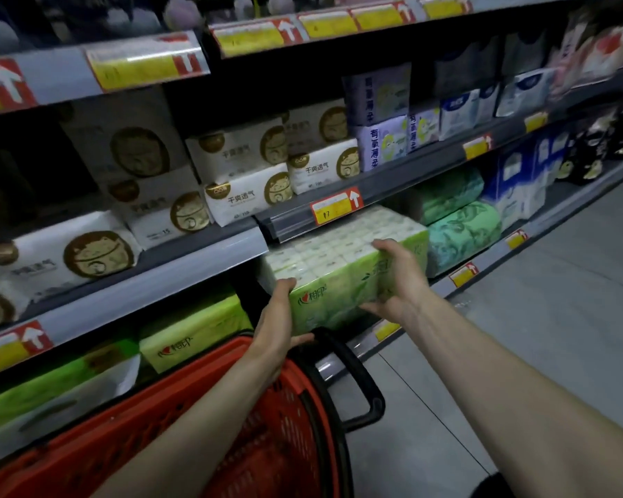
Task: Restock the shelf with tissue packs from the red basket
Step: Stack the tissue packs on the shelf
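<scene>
Holding one green tissue pack (342, 278) between two hands at the mouth of the lower shelf (490, 258), just under a red-and-yellow price tag (335, 208). Clamping its left end with the left hand (277, 318), fingers hooked over the top edge, thumb beneath. Gripping its right end with the right hand (396, 282), thumb on top, fingers curled across the front. Flanked by one matching green pack (191, 336) to the left and two teal packs (463, 231) to the right. Below, one red basket (231, 407) with black handle (353, 375); contents impossible to tell behind the left forearm.
</scene>
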A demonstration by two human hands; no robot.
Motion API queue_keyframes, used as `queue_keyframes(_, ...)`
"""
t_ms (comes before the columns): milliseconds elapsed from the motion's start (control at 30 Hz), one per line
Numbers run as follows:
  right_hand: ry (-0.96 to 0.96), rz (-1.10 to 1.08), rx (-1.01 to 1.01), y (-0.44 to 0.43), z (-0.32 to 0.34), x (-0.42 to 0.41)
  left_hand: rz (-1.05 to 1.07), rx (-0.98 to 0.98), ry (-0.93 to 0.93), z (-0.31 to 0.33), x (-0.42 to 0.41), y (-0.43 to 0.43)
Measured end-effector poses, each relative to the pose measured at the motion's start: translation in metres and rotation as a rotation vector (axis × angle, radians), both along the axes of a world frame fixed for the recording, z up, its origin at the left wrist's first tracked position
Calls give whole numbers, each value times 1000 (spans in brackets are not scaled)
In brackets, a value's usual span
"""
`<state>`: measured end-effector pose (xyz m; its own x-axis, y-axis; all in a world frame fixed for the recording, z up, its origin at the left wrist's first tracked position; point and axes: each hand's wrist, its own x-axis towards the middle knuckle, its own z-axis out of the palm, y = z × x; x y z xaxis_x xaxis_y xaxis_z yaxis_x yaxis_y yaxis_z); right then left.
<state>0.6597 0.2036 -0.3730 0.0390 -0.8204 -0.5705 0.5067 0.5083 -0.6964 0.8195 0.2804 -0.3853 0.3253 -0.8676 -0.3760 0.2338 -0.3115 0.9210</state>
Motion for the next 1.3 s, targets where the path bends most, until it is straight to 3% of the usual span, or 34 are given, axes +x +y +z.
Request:
queue_keyframes(300, 72, 52, -39, -42, -27, 17, -9, 39, -56, -22, 21, -48)
queue_keyframes(500, 406, -2, -101, -97, -94, 28, 122, 47, -151, -41, 34, -78)
queue_keyframes(667, 389, 11, -239, -67, -69, 41, 122, -7, -144, -48, 36, -87)
queue_keyframes(833, 436, 151, -344, -59, -75, 46, 74, 33, -270, -58, 37, -97)
queue_keyframes(1033, 550, 277, -367, -49, -65, 46, 17, 39, -194, -42, 32, -99)
queue_keyframes(1300, 933, 436, -533, -18, -40, 61, 63, 1, -18, -38, 29, -69)
